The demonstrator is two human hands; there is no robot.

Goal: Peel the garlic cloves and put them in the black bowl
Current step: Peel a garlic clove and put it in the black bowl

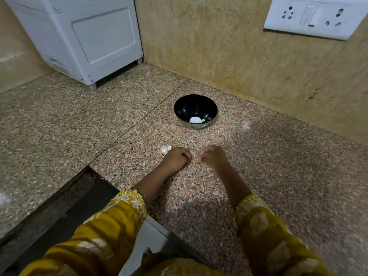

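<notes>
Both the left hand (176, 156) and right hand (212, 156) curl tight before the round black bowl (183, 108), contents hidden; best pinch lightly, peeling outward.

A speckled granite counter (258, 176) meets a beige tiled wall (219, 46) at the back. A white appliance (89, 36) stands on the counter at far left. A white socket plate (310, 15) is mounted on the wall, upper right.

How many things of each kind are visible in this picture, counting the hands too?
black bowl: 1
garlic head: 1
hands: 2, left hand and right hand
white appliance: 1
socket plate: 1
total: 6
The pale pieces in the bowl are too blurred to count.
</notes>
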